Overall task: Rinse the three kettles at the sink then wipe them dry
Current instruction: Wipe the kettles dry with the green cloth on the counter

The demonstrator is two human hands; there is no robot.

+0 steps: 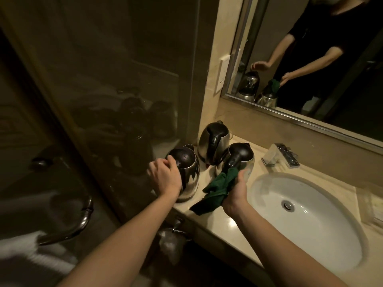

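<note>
Fingers of the left hand are curled close over the top rear of the left kettle, seemingly round its handle, though the hand itself hides that part. The right hand is closed on a bunched green cloth. Its thumb lies along the top of the cloth and its other fingers are hidden beneath. The cloth's upper fold presses against the lower handle and side of the right kettle, while its loose end hangs below the hand over the worktop.

Three steel kettles with black lids and handles stand on the pale stone worktop, all left of the sink. The left kettle is nearest the glass partition, and the right kettle is just beside the basin's rim. The rear kettle stands behind and between them, close to the wall corner, and neither hand touches it. All three lids are down.

One cloth is in view. One oval white basin is set into the worktop, with one drain at its bottom and one chrome tap behind it. One mirror above the worktop reflects two of the kettles, the cloth and the person's arms.
</note>
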